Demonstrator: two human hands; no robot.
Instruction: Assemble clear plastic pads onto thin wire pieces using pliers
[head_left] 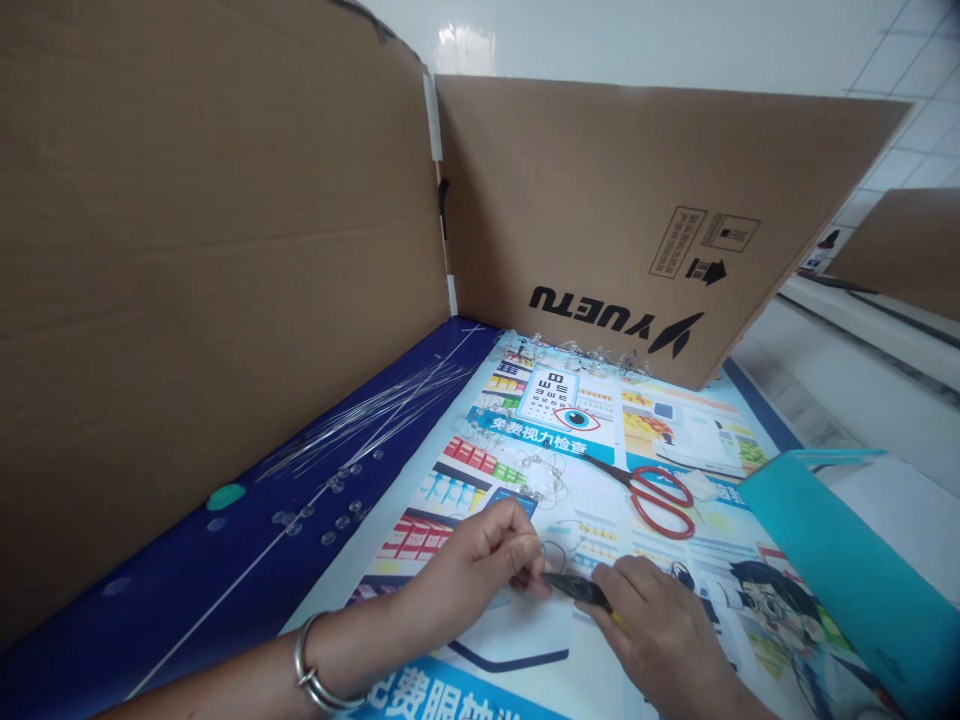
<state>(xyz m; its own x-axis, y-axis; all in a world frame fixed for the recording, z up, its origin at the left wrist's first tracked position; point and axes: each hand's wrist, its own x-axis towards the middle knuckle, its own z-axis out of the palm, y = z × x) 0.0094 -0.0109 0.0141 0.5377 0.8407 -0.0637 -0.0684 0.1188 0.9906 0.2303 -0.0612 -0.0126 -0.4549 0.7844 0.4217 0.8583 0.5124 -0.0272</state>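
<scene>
My left hand (499,550), with a metal bangle (306,660) on its wrist, is closed in a pinch around a thin wire (555,550). A small curve of that wire rises above my fingertips. My right hand (652,625) grips pliers (576,588) with dark jaws and a yellow handle, partly hidden in my palm. The jaw tips touch or nearly touch my left fingertips; whether they clamp the wire I cannot tell. Just beyond my hands lies a tangle of wire with clear beads (544,475). Scissors (660,500) with red handles lie beyond my right hand.
Cardboard walls stand at the left (225,250) and back (585,200). Straight clear strands (367,415) and loose clear beads (337,500) lie on the blue surface, near a teal piece (226,497). More beaded wire pieces (596,358) line the back wall. A teal folder (847,560) sits right.
</scene>
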